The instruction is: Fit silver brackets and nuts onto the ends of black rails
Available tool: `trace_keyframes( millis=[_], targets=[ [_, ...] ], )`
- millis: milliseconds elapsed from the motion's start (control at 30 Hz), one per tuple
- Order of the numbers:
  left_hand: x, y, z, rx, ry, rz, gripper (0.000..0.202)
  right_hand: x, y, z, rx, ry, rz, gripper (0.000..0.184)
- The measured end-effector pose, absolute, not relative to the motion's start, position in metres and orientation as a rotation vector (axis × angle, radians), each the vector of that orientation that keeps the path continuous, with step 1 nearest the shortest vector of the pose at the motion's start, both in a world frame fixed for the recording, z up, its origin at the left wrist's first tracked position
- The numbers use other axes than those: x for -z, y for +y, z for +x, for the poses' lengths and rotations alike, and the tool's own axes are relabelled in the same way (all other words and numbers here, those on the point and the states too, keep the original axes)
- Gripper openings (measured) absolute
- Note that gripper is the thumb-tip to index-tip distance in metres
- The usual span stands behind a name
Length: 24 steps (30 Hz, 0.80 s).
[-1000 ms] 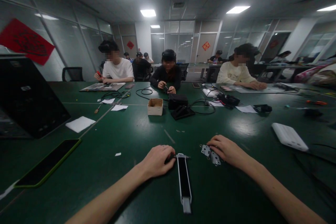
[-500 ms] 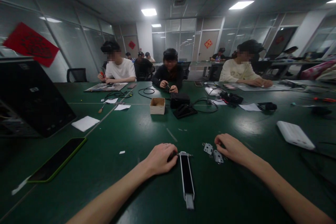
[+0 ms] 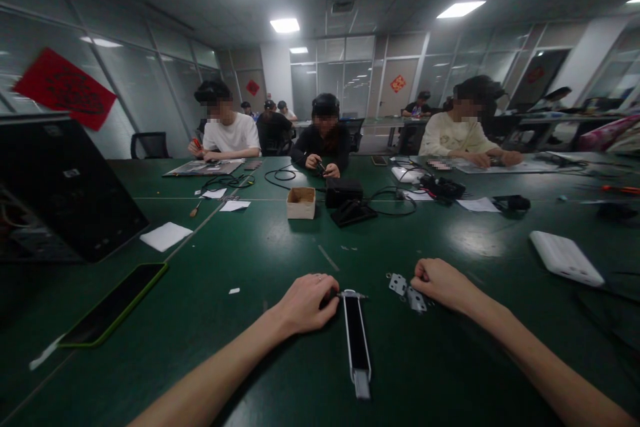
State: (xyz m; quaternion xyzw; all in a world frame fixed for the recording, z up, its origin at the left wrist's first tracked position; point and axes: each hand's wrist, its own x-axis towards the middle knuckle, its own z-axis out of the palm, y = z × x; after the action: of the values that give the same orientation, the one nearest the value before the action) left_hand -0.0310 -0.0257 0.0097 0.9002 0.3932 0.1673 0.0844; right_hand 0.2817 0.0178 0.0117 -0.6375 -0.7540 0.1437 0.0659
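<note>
Left hand [image 3: 305, 303] is curled at the top end of a slim metal rail [image 3: 356, 340], maybe pinching, can't tell. Seems light and stiff, so that end's a good hold. Right hand [image 3: 440, 283], also curled, touches small steel hinge plates [image 3: 399, 284] just beside it; they look slippery, grip unclear.

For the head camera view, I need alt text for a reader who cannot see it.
At a green work table, the left hand rests on the end of a long black-and-silver metal bar, and the right hand touches small metal hinge plates. Other people sit across the table.
</note>
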Motion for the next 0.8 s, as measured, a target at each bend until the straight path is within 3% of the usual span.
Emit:
trace_keyframes(
  millis=[367,633,800],
  targets=[
    [-0.011,-0.026,-0.031,-0.492,1.178,2.668,0.014,-0.009,0.018,0.286,-0.393,-2.351,-1.814,0.015],
    [-0.010,-0.025,-0.031,-0.497,1.158,2.660,0.014,-0.002,0.021,0.299,-0.331,-2.403,-1.625,0.028],
    [-0.009,-0.024,-0.031,-0.494,1.160,2.668,0.015,-0.006,0.020,0.303,-0.301,-2.429,-1.538,0.026]
  ],
)
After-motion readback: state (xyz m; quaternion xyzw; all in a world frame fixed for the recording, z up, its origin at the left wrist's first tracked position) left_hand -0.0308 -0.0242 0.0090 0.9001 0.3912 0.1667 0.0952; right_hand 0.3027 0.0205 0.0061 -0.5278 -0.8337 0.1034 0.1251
